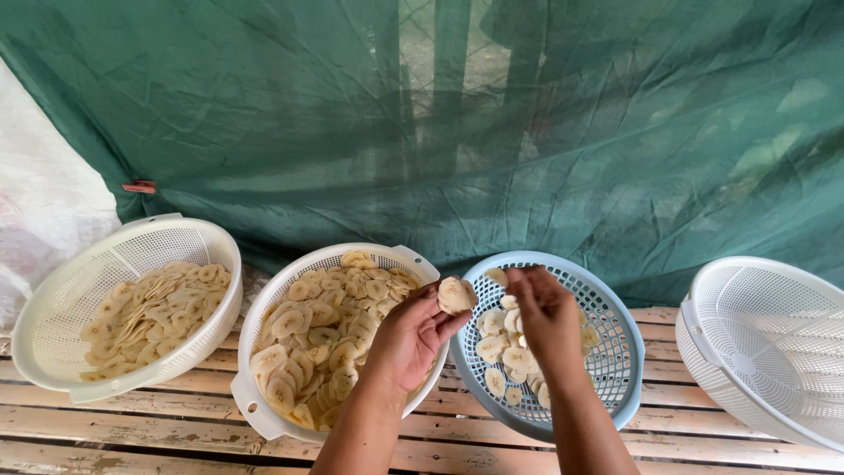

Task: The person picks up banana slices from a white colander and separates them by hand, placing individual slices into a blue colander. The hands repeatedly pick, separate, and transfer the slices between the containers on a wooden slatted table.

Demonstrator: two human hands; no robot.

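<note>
The left hand (411, 339) pinches a small stack of banana slices (455, 295) between the heaped cream basket (264, 413) and the blue basket (615, 387), where the right hand (547, 315) closes on one slice; few lie there, so much sorting seems left.

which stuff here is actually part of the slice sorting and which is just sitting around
In use:
left hand holding a small stack of slices
right hand over the blue basket
middle cream basket of slices

Lying about:
far-left cream basket
white basket on the right
green netting
</note>
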